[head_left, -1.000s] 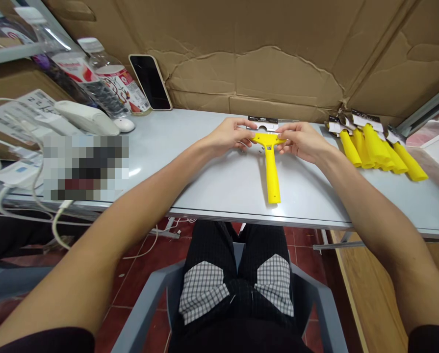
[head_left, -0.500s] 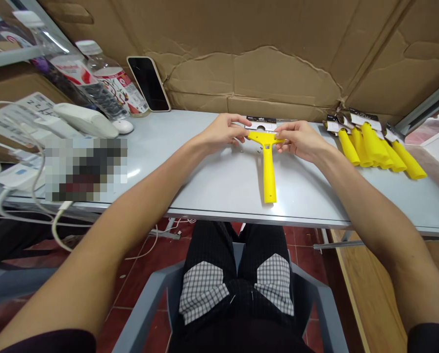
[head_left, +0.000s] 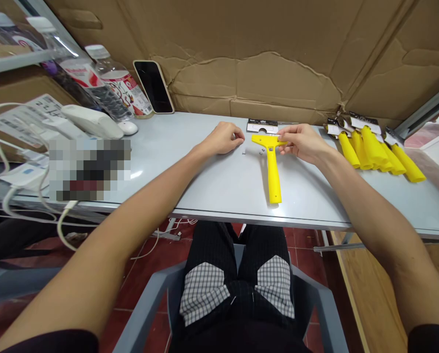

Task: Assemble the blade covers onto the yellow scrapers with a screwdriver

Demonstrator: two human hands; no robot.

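Note:
A yellow T-shaped scraper has its wide head away from me and its handle towards the table's front edge. My right hand pinches the right end of that head between thumb and fingers. To the left of the scraper, my left hand rests on the table with its fingers curled in and closed; what they hold, if anything, is hidden. Small metal screws lie between that hand and the scraper. A black-and-white header card in clear packaging lies just behind the scraper head.
Several yellow handles with header cards lie at the right. Bottles, a phone, a white mouse and cables crowd the left. Cardboard stands behind the table.
My left hand has let go of the scraper's left end and drawn slightly left, its fingers curling onto the table. The right hand still holds the scraper, now tilted a little.

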